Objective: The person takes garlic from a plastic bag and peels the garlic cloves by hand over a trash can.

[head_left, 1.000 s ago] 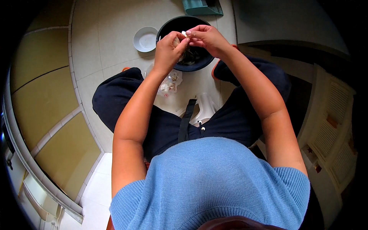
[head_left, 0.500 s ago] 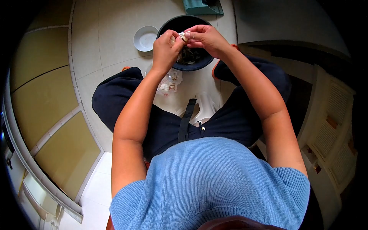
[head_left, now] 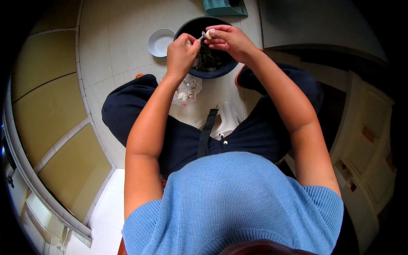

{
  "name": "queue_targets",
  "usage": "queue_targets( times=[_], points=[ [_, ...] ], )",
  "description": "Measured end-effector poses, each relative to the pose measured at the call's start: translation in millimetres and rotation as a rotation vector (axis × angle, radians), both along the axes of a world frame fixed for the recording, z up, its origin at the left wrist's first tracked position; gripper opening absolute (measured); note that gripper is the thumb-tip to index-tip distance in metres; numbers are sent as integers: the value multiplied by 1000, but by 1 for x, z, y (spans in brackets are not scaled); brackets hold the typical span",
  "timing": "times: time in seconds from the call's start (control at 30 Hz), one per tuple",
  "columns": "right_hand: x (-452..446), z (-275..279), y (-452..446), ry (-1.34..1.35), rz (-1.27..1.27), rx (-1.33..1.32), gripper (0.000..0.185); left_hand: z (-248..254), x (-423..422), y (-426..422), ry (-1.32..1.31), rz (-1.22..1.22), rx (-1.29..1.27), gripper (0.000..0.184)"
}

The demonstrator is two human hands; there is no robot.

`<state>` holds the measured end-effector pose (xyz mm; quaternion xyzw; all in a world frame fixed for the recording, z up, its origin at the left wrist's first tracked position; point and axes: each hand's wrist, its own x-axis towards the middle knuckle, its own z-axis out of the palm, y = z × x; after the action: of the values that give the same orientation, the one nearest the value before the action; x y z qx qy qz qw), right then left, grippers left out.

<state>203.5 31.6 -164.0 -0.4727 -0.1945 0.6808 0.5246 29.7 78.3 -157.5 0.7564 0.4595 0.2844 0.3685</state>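
Over the dark bin (head_left: 230, 71), my right hand (head_left: 229, 41) pinches a pale garlic clove (head_left: 209, 34) between thumb and fingers. My left hand (head_left: 182, 55) is closed on garlic (head_left: 188, 43), mostly hidden behind the fingers. A scrap of papery skin (head_left: 201, 37) shows by the left fingertips, between the two hands. Dark and pale scraps (head_left: 208, 61) lie inside the bin below. Near my left wrist, a clear plastic bag (head_left: 193, 90) with several garlic bulbs (head_left: 182, 96) rests on the floor.
A white bowl (head_left: 161, 42) stands on the tiled floor (head_left: 127, 46) left of the bin. Behind the bin is a green dustpan (head_left: 225, 7). Part of a white stool (head_left: 229, 119) shows between my legs. Yellowish cabinet panels (head_left: 51, 102) line the left side.
My hands have drawn slightly apart. The right moved up a little with the clove, and the left shifted slightly left, opening a small gap with the skin scrap in it.
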Motion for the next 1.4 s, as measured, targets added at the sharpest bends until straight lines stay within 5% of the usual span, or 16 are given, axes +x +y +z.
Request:
queue_targets(
  times=[0.63,1.4],
  points=[
    [-3,-3,-1,6,-12,2,23,0,4,-7,-158,-95,-61,15],
    [-9,6,-3,-101,42,-6,28,7,2,-5,9,-33,114,14]
  ],
)
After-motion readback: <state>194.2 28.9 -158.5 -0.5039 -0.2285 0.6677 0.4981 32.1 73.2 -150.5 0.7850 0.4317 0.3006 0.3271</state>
